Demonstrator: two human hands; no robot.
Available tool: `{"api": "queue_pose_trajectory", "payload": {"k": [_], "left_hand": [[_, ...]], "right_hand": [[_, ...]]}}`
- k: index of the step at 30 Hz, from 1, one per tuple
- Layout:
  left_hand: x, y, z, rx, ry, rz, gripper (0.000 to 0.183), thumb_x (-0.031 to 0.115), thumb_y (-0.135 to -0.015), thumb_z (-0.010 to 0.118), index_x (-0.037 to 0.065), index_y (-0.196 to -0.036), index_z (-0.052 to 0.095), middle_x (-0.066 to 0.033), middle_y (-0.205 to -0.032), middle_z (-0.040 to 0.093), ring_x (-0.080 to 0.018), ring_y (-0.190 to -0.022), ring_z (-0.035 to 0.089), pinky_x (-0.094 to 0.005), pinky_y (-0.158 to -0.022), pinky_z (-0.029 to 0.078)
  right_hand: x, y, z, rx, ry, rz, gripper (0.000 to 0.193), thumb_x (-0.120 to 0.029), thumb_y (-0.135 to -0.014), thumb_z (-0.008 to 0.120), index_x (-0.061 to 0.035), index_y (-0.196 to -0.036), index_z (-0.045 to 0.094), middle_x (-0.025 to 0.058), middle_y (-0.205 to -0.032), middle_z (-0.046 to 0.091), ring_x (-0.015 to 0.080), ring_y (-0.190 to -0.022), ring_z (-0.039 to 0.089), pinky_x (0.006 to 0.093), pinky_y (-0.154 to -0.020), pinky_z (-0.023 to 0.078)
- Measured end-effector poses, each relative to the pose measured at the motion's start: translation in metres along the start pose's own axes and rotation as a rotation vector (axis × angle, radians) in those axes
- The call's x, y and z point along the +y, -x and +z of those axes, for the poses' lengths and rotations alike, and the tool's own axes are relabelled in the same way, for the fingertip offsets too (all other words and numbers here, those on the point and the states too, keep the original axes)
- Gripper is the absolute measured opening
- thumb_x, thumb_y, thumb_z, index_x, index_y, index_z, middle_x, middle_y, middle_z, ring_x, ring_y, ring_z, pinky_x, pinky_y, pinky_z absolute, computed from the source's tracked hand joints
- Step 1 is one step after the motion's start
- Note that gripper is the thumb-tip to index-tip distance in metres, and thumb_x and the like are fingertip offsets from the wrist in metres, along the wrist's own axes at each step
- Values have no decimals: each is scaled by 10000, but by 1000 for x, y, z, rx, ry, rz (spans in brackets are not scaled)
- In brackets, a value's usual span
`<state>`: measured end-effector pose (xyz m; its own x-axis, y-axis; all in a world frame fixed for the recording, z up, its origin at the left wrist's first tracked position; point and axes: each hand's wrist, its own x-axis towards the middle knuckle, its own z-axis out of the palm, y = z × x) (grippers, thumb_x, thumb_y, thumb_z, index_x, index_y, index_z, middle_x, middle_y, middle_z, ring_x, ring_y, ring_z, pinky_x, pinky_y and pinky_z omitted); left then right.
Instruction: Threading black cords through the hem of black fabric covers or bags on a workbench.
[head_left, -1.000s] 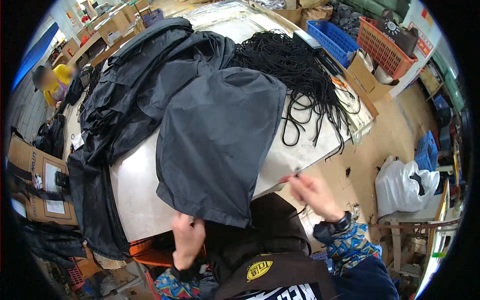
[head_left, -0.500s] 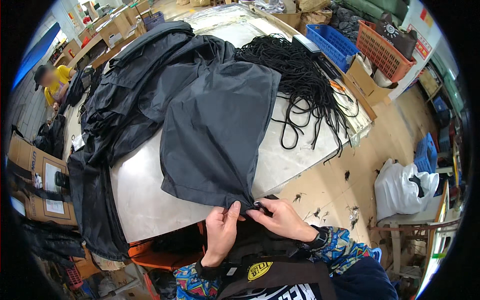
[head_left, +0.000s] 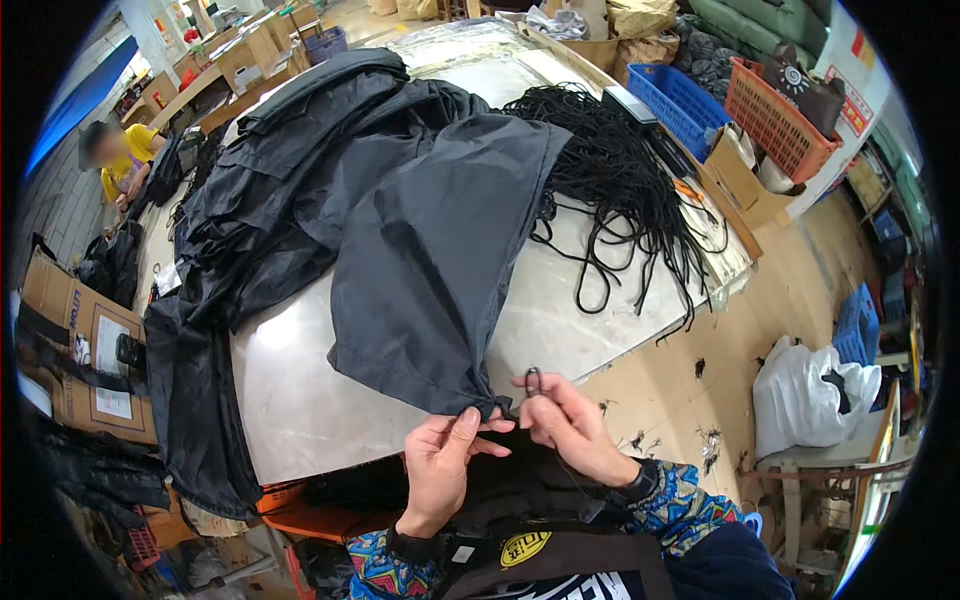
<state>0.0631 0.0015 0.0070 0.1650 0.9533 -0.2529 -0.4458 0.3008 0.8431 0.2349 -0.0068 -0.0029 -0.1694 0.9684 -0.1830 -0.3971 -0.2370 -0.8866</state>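
Note:
A piece of thin black fabric (head_left: 430,260) lies over the table's near edge, its near corner gathered to a point. Thumb and fingers of my left hand (head_left: 440,465) pinch the hem at that corner. Just to the right, my right hand (head_left: 575,430) is closed on a small dark loop-ended thing (head_left: 533,381), whose loop stands up above the fingers. Whether it is a tool or a bent cord end, I cannot tell. A short dark strip bridges the gap between the fabric corner and my right fingers.
A heap of black cords (head_left: 620,190) lies on the pale tabletop (head_left: 290,390), right of more piled black fabric (head_left: 290,190). Blue (head_left: 675,105) and orange baskets (head_left: 780,120) stand beyond. Right of the table is a white sack (head_left: 810,395). A person in yellow (head_left: 125,160) is at far left.
My right hand has drawn away from the fabric corner, slightly right and up, and the dark loop now shows above its fingers. My left hand keeps its pinch.

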Motion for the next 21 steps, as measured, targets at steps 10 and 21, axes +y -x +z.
{"api": "queue_pose_trajectory", "payload": {"k": [10, 21], "left_hand": [[3, -7, 5, 84, 76, 36, 171, 133, -910, 607, -38, -907, 599, -141, -853, 663, -205, -763, 660, -324, -654, 562], [2, -5, 0, 8, -87, 72, 151, 91, -893, 628, -52, -943, 640, -73, -850, 664, -108, -741, 596, -240, -709, 483]], "right_hand": [[-33, 16, 18, -92, 982, -514, 234, 5, -819, 635, 42, -1045, 588, 156, -754, 600, 299, -612, 597, 331, -534, 477], [-27, 6, 17, -109, 934, -323, 105, -66, -861, 629, -1, -941, 650, 118, -692, 630, 220, -581, 617, 313, -535, 469]]}}
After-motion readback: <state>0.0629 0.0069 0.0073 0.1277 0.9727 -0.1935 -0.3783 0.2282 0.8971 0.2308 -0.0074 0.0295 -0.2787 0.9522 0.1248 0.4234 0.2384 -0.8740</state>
